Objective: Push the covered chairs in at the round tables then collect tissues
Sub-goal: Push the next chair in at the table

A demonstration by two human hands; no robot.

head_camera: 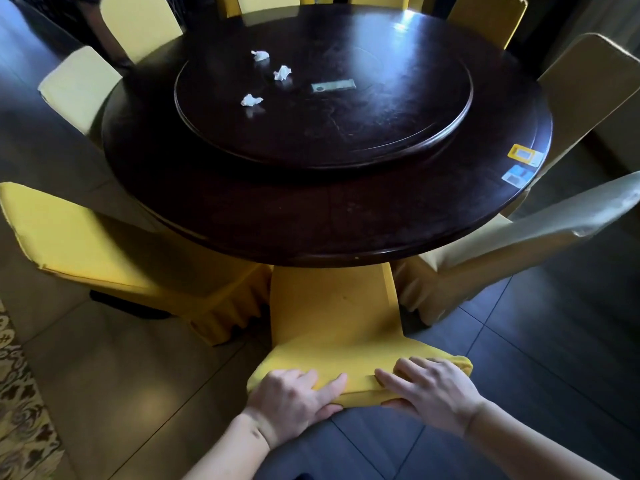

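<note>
A yellow covered chair (332, 306) stands right in front of me, its seat tucked under the near edge of the dark round table (311, 220). My left hand (294, 400) and my right hand (433, 389) both grip the top of its backrest, fingers over the front and thumbs behind. Three crumpled white tissues lie on the dark turntable (381, 140): one (259, 55) at the back, one (282, 73) beside it, one (251, 100) nearer me.
More yellow covered chairs ring the table: one at near left (69, 237), one at near right (519, 244), others behind. A small grey strip (333, 86) lies on the turntable. Yellow (524, 154) and blue (517, 175) cards sit on the right rim. A patterned rug (17, 393) lies at left.
</note>
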